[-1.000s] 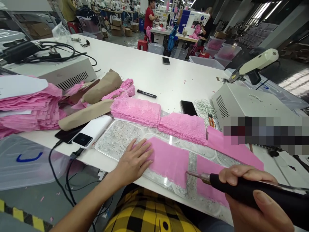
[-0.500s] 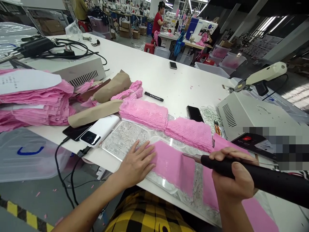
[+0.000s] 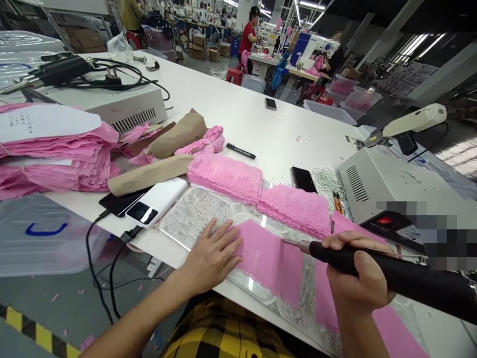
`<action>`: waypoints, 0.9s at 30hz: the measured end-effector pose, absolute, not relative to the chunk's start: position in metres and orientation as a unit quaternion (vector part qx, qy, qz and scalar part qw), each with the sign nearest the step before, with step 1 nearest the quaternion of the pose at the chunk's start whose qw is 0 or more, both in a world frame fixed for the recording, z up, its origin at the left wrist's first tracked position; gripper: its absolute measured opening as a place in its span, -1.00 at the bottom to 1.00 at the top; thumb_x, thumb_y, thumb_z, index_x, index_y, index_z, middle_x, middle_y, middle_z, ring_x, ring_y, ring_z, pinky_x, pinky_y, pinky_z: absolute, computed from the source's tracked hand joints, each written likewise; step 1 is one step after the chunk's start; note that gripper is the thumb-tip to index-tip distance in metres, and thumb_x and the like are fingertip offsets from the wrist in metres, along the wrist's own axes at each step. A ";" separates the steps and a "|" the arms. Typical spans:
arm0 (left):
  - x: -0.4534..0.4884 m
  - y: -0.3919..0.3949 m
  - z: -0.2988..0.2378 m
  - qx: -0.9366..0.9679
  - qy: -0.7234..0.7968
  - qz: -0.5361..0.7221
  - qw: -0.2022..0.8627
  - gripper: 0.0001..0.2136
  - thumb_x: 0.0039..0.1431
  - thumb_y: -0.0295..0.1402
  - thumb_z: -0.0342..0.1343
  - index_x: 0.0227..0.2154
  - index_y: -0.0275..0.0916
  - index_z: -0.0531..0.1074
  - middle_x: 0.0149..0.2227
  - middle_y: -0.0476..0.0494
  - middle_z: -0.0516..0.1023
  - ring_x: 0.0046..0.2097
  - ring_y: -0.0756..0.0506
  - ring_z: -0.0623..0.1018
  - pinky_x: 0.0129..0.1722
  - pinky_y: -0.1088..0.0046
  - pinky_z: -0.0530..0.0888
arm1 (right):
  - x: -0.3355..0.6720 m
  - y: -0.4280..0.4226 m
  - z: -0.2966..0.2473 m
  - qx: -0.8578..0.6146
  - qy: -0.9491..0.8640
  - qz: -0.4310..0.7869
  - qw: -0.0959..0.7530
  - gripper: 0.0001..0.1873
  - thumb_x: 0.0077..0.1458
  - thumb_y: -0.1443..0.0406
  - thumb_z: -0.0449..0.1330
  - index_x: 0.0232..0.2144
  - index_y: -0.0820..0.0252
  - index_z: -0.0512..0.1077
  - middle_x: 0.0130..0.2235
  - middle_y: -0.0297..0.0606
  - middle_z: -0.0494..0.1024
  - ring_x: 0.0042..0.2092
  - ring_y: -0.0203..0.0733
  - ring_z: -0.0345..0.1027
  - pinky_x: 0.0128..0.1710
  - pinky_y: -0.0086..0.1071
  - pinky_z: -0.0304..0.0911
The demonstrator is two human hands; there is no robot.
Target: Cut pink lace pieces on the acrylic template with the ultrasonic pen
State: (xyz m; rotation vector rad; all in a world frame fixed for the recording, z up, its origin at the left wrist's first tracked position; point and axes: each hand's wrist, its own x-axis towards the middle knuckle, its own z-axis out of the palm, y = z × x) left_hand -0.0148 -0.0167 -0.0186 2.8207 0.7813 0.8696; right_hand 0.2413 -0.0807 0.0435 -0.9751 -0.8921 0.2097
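Note:
My left hand (image 3: 212, 256) lies flat with fingers spread, pressing the left edge of a pink lace piece (image 3: 270, 261) on a scratched clear plate (image 3: 194, 219). My right hand (image 3: 356, 281) grips a black-handled hot cutting tool (image 3: 387, 276); its metal tip (image 3: 294, 243) hovers over the lace piece's far right corner. A second pink piece (image 3: 324, 298) lies to the right, partly hidden by my right hand. Two stacks of pink lace (image 3: 257, 191) sit just beyond the plate.
A white power bank (image 3: 156, 201) with cables, a black phone (image 3: 303, 179), a marker (image 3: 241, 150), rubber bands and small snips (image 3: 337, 200) lie on the white table. Grey control boxes (image 3: 387, 186) stand right and left. Pink fabric piles (image 3: 55, 159) left. People work at sewing stations behind.
The tool rose from the near edge of the lace to its far edge, my right hand turning over it. The left hand stays pressed. The view shifted slightly.

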 end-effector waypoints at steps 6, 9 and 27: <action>-0.016 -0.018 -0.019 0.917 0.254 0.306 0.038 -0.72 0.33 -0.33 0.06 0.03 -0.32 0.45 0.11 -0.26 0.51 0.26 -0.29 0.37 0.31 -0.07 0.19 | 0.237 -0.075 0.048 -0.456 -0.408 0.097 0.785 -0.88 -0.21 0.33 0.14 -0.49 0.22 0.42 -0.45 -0.30 0.46 -0.55 -0.28 0.29 -0.56 -0.28 0.31; -0.019 -0.019 -0.019 0.916 0.252 0.310 0.032 -0.72 0.33 -0.35 0.06 0.03 -0.31 0.45 0.11 -0.26 0.51 0.26 -0.29 0.37 0.30 -0.08 0.20 | 0.229 -0.067 0.050 -0.447 -0.401 0.115 0.791 -0.87 -0.21 0.33 0.13 -0.48 0.20 0.41 -0.44 -0.31 0.45 -0.54 -0.29 0.29 -0.55 -0.30 0.31; -0.022 -0.022 -0.021 0.907 0.262 0.326 0.039 -0.73 0.36 -0.31 0.02 0.01 -0.32 0.45 0.08 -0.25 0.53 0.26 -0.28 0.36 0.31 -0.06 0.16 | 0.213 -0.048 0.044 -0.437 -0.413 0.147 0.785 -0.91 -0.16 0.34 0.14 -0.47 0.19 0.39 -0.43 -0.34 0.43 -0.50 -0.31 0.28 -0.52 -0.31 0.33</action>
